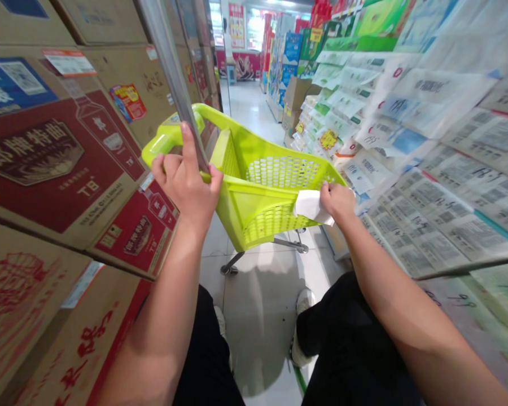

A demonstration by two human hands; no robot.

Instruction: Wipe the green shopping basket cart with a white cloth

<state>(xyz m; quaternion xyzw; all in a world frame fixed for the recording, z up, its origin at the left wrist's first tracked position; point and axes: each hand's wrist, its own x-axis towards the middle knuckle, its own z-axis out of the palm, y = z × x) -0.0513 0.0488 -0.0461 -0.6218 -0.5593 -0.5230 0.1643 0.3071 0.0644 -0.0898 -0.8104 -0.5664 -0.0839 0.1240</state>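
A lime-green shopping cart with a perforated basket stands before me, turned at an angle on its wheels. My left hand is closed at its handle end, beside a metal pole that rises past the handle. Its index finger points up along the pole, and the thumb lies near the basket's rim. At the basket's right side, my right hand is closed on a white piece of paper or tissue, pressed against the rim. Little of the basket's inside shows, and its floor is hidden.
Stacked cardboard boxes with red liquor labels line the left side closely. Packs of tissue paper are piled along the right. A tiled aisle runs ahead, with an open carton at its right edge.
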